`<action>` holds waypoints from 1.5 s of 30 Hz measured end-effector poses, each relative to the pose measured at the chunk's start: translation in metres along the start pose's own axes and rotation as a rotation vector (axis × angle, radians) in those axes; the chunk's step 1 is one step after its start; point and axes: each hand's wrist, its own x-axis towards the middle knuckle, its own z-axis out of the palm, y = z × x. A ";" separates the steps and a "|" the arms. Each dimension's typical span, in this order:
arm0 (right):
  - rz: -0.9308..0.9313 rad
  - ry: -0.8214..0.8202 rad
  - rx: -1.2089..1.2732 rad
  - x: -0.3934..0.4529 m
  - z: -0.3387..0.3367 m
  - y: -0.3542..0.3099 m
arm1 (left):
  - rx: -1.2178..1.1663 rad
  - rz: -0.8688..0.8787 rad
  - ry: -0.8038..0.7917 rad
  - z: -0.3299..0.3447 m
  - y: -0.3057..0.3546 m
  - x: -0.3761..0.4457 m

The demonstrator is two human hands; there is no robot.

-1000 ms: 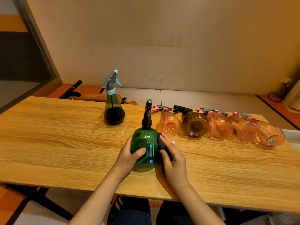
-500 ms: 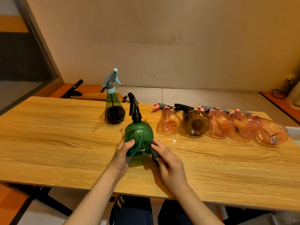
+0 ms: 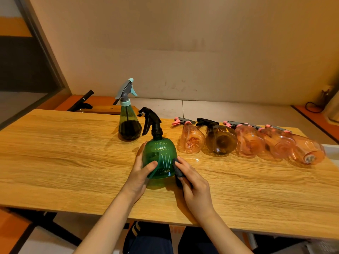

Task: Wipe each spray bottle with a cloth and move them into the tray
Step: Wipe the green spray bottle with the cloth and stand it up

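Green spray bottle point(image 3: 159, 160) upright on the wooden table point(image 3: 64, 162), near the front middle, black trigger head pointing left. Left hand point(image 3: 140, 173) wrapped round the bottle's left flank, thumb across the front, fingers curled behind. Right hand point(image 3: 194, 184) curled on a small dark cloth point(image 3: 177, 169), pressing it against the bottle's lower right side.

Best done with the left grip firm and low, so the bottle cannot skid or tip under the cloth's push. Worth turning the body a little at a time against the cloth rather than chasing round it, then up over the shoulder to the neck and trigger.

Behind, a dark conical bottle point(image 3: 129, 123) with a pale blue sprayer, upright and untouched by either hand. To the right, a row of five bottles lying on their sides, four pink point(image 3: 191, 142) and one amber point(image 3: 221, 141), close together.

Pale edge point(image 3: 331, 150) at the far right possibly the tray, though too little in view to be sure.
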 end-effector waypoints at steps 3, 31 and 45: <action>-0.030 -0.009 -0.012 0.000 0.001 -0.002 | 0.099 0.047 -0.037 0.000 -0.003 0.000; 0.129 0.060 0.034 0.007 0.007 -0.005 | 0.264 0.142 -0.087 0.004 -0.007 -0.004; 0.074 0.017 0.073 0.002 0.007 -0.004 | 0.020 0.051 -0.009 -0.002 -0.004 0.001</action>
